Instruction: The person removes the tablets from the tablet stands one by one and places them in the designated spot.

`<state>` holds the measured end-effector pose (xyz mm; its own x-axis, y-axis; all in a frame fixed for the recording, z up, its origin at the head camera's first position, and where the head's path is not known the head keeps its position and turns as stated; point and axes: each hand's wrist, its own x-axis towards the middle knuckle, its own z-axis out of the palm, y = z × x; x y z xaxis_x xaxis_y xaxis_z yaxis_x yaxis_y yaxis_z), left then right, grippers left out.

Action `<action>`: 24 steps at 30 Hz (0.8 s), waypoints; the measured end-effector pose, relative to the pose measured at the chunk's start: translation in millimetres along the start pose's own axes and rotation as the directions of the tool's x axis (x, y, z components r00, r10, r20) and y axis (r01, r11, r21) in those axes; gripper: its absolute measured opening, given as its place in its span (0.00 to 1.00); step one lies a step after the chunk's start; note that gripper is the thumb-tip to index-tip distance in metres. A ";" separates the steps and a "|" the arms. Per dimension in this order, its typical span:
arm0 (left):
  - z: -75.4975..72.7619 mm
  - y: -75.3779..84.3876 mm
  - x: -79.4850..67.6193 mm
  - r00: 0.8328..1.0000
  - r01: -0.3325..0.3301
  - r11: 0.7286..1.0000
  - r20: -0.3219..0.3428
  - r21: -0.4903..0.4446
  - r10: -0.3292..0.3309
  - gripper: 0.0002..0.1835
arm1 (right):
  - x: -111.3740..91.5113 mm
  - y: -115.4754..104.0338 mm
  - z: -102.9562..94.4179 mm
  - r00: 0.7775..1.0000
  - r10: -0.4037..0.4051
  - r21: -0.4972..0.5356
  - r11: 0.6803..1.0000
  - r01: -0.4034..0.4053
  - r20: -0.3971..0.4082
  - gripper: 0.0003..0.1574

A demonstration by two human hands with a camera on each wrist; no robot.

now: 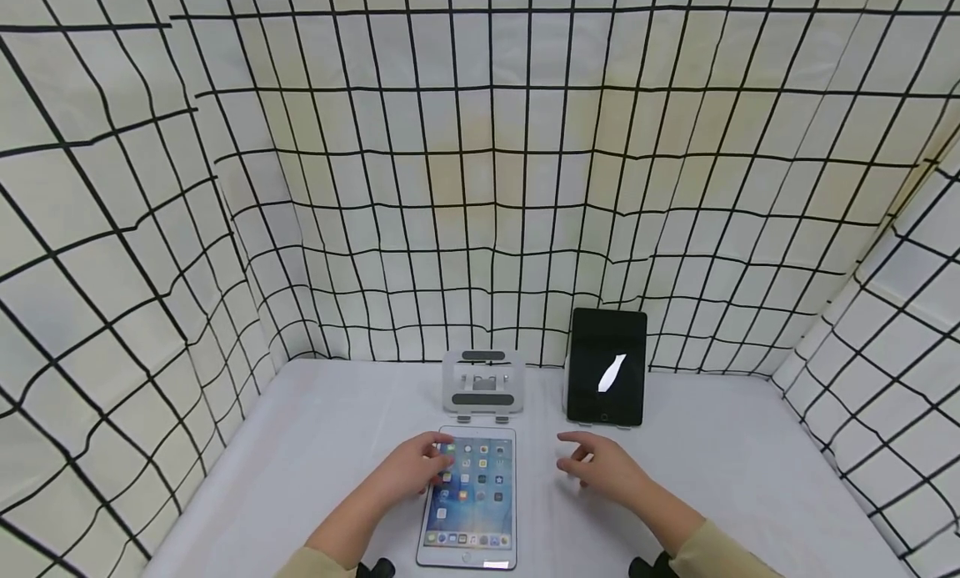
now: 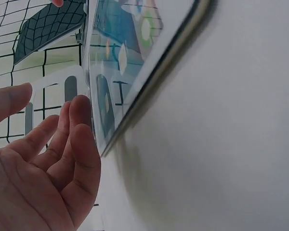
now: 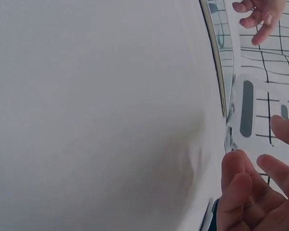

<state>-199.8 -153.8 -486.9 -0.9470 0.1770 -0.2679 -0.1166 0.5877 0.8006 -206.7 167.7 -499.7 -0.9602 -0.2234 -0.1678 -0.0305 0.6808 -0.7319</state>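
A white-framed tablet (image 1: 472,520) lies flat on the table, its screen lit with app icons on blue. Over the tablet's upper left edge is my left hand (image 1: 408,468), thumb and fingers apart. In the left wrist view the left hand (image 2: 48,168) has loosely bent fingers and nothing between them; whether a fingertip touches the tablet (image 2: 125,43) I cannot tell. To the right of the tablet, my right hand (image 1: 606,471) hovers over the table with relaxed fingers. Nothing is in the right hand (image 3: 255,197) in the right wrist view. Just beyond the tablet stands a white tablet stand (image 1: 483,399) with grey pads.
A second tablet (image 1: 606,340), black with a dark screen, leans upright at the back right, reflecting a bright light. White cloth covers the table (image 1: 750,461). White walls with black grid lines (image 1: 487,186) enclose the back and both sides.
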 end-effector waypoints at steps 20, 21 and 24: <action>27.3 33.8 22.2 0.992 -0.126 0.992 -0.020 0.028 0.127 0.25 | -10.6 17.7 -45.0 0.991 0.041 0.042 0.998 -0.035 -0.130 0.32; 28.8 35.1 22.7 0.990 -0.137 0.990 -0.025 0.025 0.138 0.25 | -11.5 18.7 -47.5 0.990 0.043 0.040 0.998 -0.038 -0.132 0.32; 33.2 38.7 23.9 0.986 -0.162 0.987 -0.043 0.001 0.162 0.25 | -13.5 22.4 -54.7 0.988 0.055 0.043 0.998 -0.050 -0.144 0.34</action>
<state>-217.1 -100.6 -480.1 -0.9655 0.2354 -0.1116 0.0384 0.5521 0.8329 -209.6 224.1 -477.7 -0.9903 -0.0827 -0.1114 0.0293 0.6604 -0.7504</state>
